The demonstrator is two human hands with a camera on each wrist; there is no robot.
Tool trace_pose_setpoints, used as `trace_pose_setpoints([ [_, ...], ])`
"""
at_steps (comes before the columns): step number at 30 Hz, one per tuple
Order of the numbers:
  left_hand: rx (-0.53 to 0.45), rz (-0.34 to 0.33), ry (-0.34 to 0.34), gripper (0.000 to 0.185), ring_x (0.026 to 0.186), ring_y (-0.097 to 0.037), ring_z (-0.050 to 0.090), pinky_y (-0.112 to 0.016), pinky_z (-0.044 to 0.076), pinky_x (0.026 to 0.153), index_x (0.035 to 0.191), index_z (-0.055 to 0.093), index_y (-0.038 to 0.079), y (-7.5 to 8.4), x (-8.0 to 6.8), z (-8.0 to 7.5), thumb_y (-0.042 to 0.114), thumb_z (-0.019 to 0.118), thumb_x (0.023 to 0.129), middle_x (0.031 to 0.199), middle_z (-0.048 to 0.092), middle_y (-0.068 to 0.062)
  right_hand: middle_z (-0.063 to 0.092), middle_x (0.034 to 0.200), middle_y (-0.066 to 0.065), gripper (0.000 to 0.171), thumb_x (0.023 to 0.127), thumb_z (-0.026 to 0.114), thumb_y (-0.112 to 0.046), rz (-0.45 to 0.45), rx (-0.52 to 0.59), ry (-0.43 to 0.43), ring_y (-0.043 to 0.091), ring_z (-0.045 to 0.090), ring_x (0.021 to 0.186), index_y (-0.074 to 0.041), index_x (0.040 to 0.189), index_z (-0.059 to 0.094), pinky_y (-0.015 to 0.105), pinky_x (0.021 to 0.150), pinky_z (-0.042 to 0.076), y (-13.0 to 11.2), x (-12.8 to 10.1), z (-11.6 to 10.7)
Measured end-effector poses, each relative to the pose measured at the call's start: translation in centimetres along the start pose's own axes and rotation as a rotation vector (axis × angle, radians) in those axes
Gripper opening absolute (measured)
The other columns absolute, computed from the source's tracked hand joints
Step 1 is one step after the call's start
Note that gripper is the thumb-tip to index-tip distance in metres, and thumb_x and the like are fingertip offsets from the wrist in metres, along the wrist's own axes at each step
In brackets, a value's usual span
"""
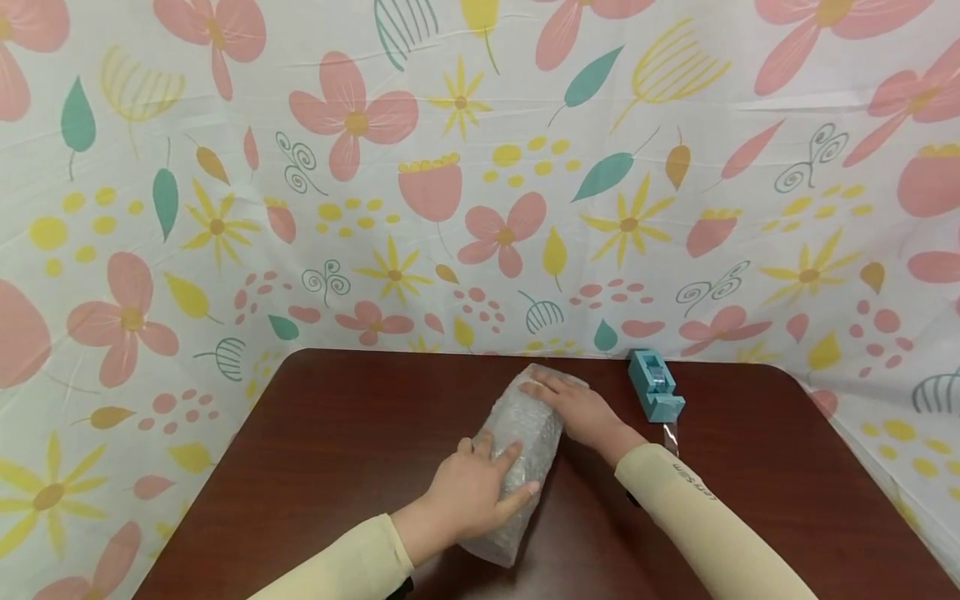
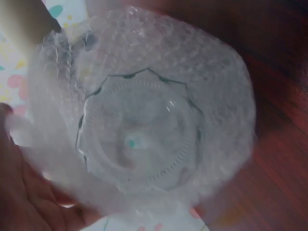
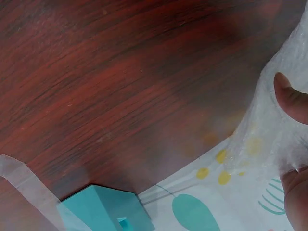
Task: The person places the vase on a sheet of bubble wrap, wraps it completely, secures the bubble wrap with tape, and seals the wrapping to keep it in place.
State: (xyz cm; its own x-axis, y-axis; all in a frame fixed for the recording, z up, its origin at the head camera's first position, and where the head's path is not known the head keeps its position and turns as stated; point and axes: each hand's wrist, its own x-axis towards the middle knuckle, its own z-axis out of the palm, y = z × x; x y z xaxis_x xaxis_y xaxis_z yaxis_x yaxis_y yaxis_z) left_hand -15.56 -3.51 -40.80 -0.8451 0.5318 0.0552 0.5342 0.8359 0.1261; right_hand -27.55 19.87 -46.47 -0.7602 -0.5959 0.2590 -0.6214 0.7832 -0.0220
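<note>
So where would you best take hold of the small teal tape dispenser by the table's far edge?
Grip the teal tape dispenser across its narrow body from above, thumb and fingers on the long sides. A clear tape strip trails off its near end, so probably avoid that end.

The bubble-wrapped glass (image 2: 139, 139) shows only as a blurred ribbed base through the wrap; its body is hidden. The left hand (image 2: 29, 192) is cut off at the near left edge. The tape dispenser (image 3: 108, 209) runs off the bottom edge.
</note>
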Motion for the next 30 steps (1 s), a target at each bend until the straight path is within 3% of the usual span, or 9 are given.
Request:
trace_pose_setpoints([
  [4,-0.062,0.058,0.004,0.051,0.115,-0.037,0.063,-0.042,0.061,0.08,0.148,0.056,0.023,-0.3,-0.3,0.0,0.047,0.035,0.109,0.143,0.06,-0.022,0.049,0.157,0.014,0.075,0.086,0.064,0.019,-0.009,0.007,0.014,0.034,0.053,0.14,-0.019,0.148,0.053,0.049,0.097,0.057,0.2,-0.1,0.3],
  [8,-0.059,0.141,0.028,0.044,0.116,-0.033,0.061,-0.039,0.06,0.084,0.149,0.055,0.024,-1.3,-0.6,0.5,0.037,0.042,0.109,0.143,0.06,-0.018,0.05,0.156,0.014,0.07,0.089,0.064,0.015,-0.011,0.007,0.024,0.034,0.055,0.138,-0.022,0.148,0.053,0.048,0.088,0.061,0.3,0.1,0.7],
  [13,-0.043,0.226,0.052,0.049,0.12,-0.025,0.055,-0.037,0.055,0.096,0.153,0.05,0.029,-2.6,-0.7,1.4,0.043,0.053,0.105,0.145,0.056,-0.014,0.05,0.155,0.014,0.068,0.094,0.06,0.011,0.004,-0.008,0.007,0.036,0.055,0.137,-0.027,0.15,0.051,0.054,0.099,0.057,0.3,0.8,1.4],
  [19,-0.095,0.287,0.071,0.049,0.139,-0.03,0.045,-0.045,0.052,0.107,0.153,0.049,0.031,-3.4,-0.6,2.5,0.046,0.046,0.107,0.145,0.047,-0.016,0.051,0.151,0.014,0.07,0.095,0.059,0.011,0.005,-0.016,-0.008,0.041,0.055,0.136,-0.03,0.151,0.048,0.057,0.103,0.054,0.2,1.3,1.8],
  [26,-0.006,0.378,0.155,0.052,0.151,-0.035,0.038,-0.046,0.045,0.118,0.153,0.049,0.025,-3.5,-0.3,3.3,0.049,0.046,0.106,0.159,0.042,-0.012,0.047,0.157,0.015,0.069,0.099,0.056,0.006,0.035,0.003,-0.046,0.039,0.05,0.143,-0.034,0.154,0.045,0.06,0.112,0.046,-0.2,1.7,1.6],
  [30,0.025,0.397,0.16,0.054,0.151,-0.032,0.039,-0.042,0.044,0.119,0.152,0.05,0.022,-3.1,-0.2,3.4,0.049,0.046,0.106,0.161,0.043,-0.007,0.045,0.158,0.016,0.071,0.099,0.056,0.006,0.047,0.023,-0.077,0.041,0.048,0.144,-0.035,0.155,0.043,0.061,0.113,0.045,-0.3,1.9,1.4],
])
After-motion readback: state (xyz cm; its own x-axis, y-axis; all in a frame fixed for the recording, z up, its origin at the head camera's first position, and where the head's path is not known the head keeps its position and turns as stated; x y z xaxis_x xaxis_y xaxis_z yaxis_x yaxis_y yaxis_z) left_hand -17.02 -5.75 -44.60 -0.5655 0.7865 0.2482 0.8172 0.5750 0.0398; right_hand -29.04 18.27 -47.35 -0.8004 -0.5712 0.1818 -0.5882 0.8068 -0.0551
